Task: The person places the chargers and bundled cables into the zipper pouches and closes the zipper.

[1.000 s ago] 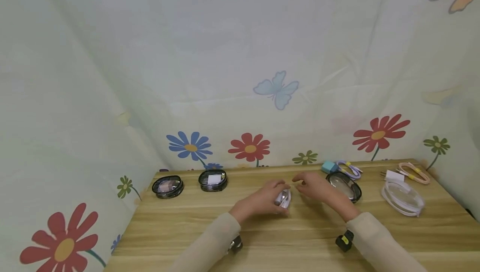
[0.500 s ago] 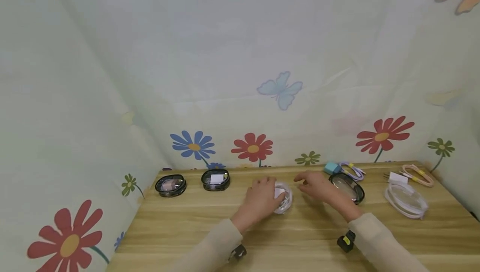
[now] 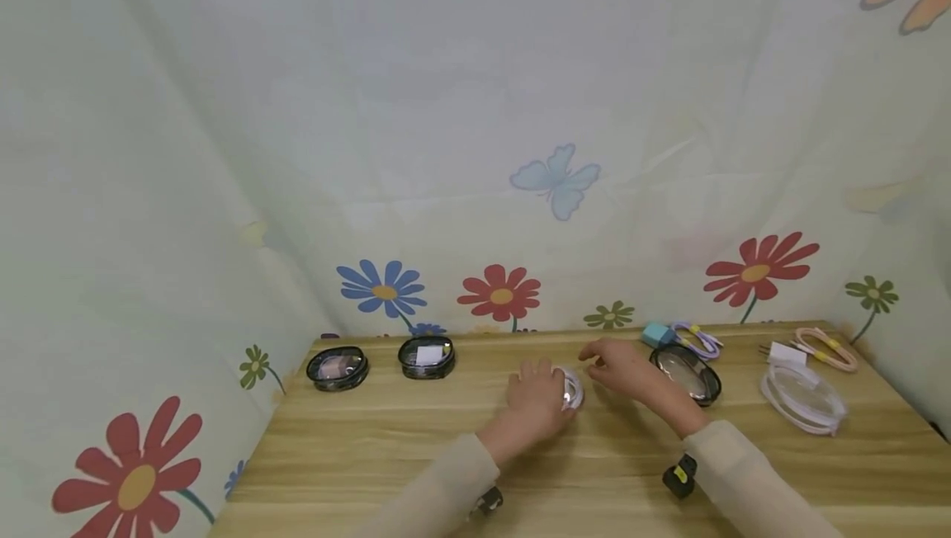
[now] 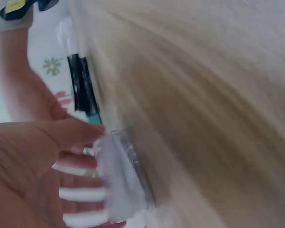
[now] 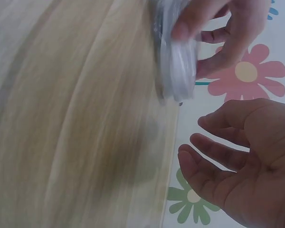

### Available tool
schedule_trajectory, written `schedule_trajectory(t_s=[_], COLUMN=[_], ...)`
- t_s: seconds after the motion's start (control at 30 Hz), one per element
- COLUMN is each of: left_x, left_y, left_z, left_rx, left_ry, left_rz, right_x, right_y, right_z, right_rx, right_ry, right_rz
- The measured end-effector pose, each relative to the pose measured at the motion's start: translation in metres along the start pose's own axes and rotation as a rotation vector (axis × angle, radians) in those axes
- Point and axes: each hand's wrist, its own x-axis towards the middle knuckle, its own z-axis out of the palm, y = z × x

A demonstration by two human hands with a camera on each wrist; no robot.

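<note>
In the head view, my left hand [image 3: 531,406] grips a small round clear zip case with white trim [image 3: 574,390] at mid-table. The left wrist view shows the case [image 4: 121,178] standing between thumb and fingers, its contents blurred. From the right wrist view, the left thumb lies on one face of the case [image 5: 176,71], with fingers behind. My right hand [image 3: 624,369] hovers just right of it, fingers loosely bent and holding nothing. Behind the right forearm lies a black-trimmed clear case [image 3: 679,373].
Two black-trimmed cases with chargers inside, a left one [image 3: 338,367] and its neighbour [image 3: 427,356], sit at the back left. At the right are a blue charger [image 3: 657,334], purple cable [image 3: 702,342], white charger [image 3: 787,353], pink cable [image 3: 828,350] and a white-trimmed case [image 3: 802,398].
My left hand has shifted over the white-trimmed case, first turned on its side, then across its top, and has now moved slightly right with it. The right hand has stayed nearly still.
</note>
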Motion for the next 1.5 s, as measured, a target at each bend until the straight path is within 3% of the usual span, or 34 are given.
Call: schedule_trajectory(t_s=[0.2, 0.3, 0.4, 0.53, 0.67, 0.77, 0.97, 1.17, 1.5], left_x=[0.002, 0.002, 0.001, -0.002, -0.008, -0.011, -0.012, -0.011, -0.014], left_y=[-0.042, -0.061, -0.072, -0.073, -0.062, -0.052, -0.034, -0.029, -0.024], left_z=[-0.012, -0.011, -0.010, -0.009, -0.005, -0.002, 0.001, 0.005, 0.008], left_rx=[-0.066, -0.037, -0.044, -0.137, -0.218, -0.222, -0.156, -0.035, 0.129], left_ry=[-0.101, -0.090, -0.068, -0.073, -0.082, -0.066, 0.018, 0.069, 0.015], left_rz=[0.377, 0.563, 0.632, 0.561, 0.440, 0.365, 0.280, 0.274, 0.249], right_x=[0.003, 0.003, 0.004, 0.003, 0.001, -0.001, -0.003, -0.008, -0.022], right_y=[0.002, 0.002, 0.002, 0.002, 0.001, -0.001, -0.006, -0.003, -0.002], right_z=[0.004, 0.008, 0.014, 0.021, 0.023, 0.026, 0.030, 0.033, 0.025], right_rx=[-0.081, -0.133, -0.159, -0.150, -0.137, -0.144, -0.154, -0.181, -0.195], right_ry=[-0.004, -0.015, -0.029, -0.047, -0.050, -0.026, 0.046, 0.122, 0.104], right_rz=[-0.112, -0.226, -0.320, -0.348, -0.329, -0.321, -0.343, -0.382, -0.399])
